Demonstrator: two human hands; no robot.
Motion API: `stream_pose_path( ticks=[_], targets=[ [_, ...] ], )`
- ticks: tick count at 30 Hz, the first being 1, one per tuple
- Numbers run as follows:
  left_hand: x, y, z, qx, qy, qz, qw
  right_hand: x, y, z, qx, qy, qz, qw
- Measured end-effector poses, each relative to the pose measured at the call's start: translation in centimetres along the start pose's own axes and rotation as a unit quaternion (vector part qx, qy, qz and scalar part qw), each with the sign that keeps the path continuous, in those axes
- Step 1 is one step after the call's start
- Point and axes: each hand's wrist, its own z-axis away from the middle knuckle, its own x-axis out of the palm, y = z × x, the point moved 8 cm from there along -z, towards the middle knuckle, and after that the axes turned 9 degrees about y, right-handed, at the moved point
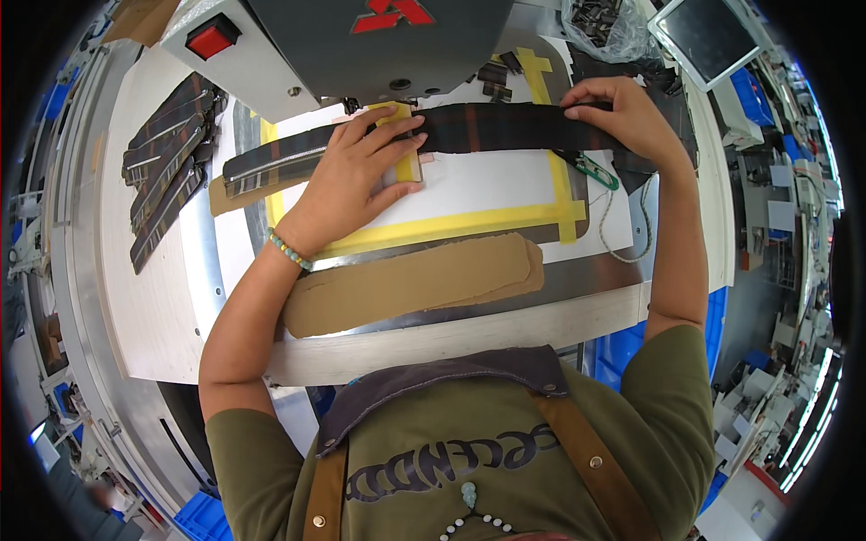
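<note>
A long dark plaid fabric strip [492, 126] with a zipper [280, 158] on its left part lies across a white board [487, 185] edged in yellow tape, under a grey machine head [379, 41]. My left hand [356, 176] lies with fingers spread on the strip and a yellow-taped piece [406, 167] near the machine. My right hand [631, 122] pinches the strip's right end. Green-handled thread snips [597, 169] on a cord lie just below that end. A brown card strip [406, 288] lies along the front.
A pile of plaid zippered pieces [171, 171] sits at the left. Behind are a red switch [212, 36], small dark scraps [496, 81], a plastic bag of parts [600, 27] and a screen [704, 38]. Blue crates [613, 361] show below the table's front edge.
</note>
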Motion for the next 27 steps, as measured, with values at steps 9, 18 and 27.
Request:
stream_pose_path(
  ticks=[9, 18, 27],
  targets=[
    [-0.2, 0.2, 0.0, -0.014, -0.007, -0.004, 1.000, 6.8, -9.0, 1.3, -0.290, 0.093, 0.129, 0.944],
    [0.1, 0.4, -0.2, -0.014, -0.009, -0.009, 1.000, 14.5, -8.4, 2.2, -0.308, 0.027, 0.078, 0.948],
    [0.2, 0.5, -0.1, -0.002, 0.000, -0.024, 1.000, 14.4, -9.6, 1.5, -0.316, 0.007, 0.151, 0.937]
  ],
)
